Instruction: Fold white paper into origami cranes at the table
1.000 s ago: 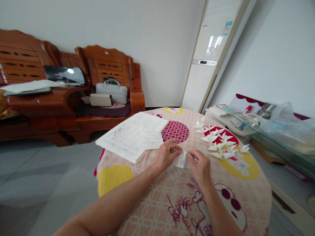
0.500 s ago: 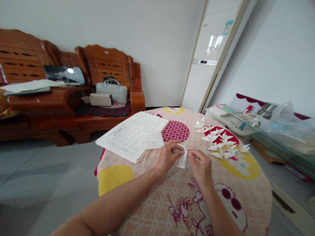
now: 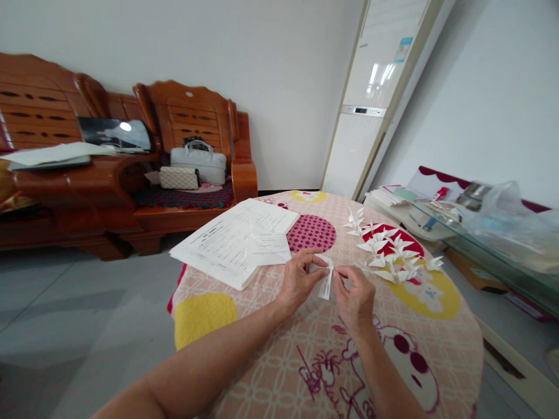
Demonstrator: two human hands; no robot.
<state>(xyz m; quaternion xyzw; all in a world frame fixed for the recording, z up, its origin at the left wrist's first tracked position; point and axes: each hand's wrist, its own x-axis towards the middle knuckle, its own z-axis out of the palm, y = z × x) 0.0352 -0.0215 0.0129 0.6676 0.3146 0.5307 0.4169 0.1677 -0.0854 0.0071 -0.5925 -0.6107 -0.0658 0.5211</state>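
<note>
A small piece of folded paper, white with printed characters, is held between both hands above the round table. My left hand pinches its upper left part between thumb and fingers. On the other side, my right hand grips the right edge with thumb and forefinger. The fingertips of both hands nearly meet at the top fold, and they hide part of the paper. Several white paper cranes stand grouped to the right, beyond my right hand. A stack of printed sheets lies left of my left hand, with smaller paper pieces on top.
A patterned cloth covers the round table. To the right stands a glass-topped table carrying papers and a plastic bag. Wooden chairs with bags are at the back left, and a tall white air conditioner is behind.
The folded paper between my hands now looks narrower and turned slightly. My right fingertips have shifted a little left, closer to my left fingertips.
</note>
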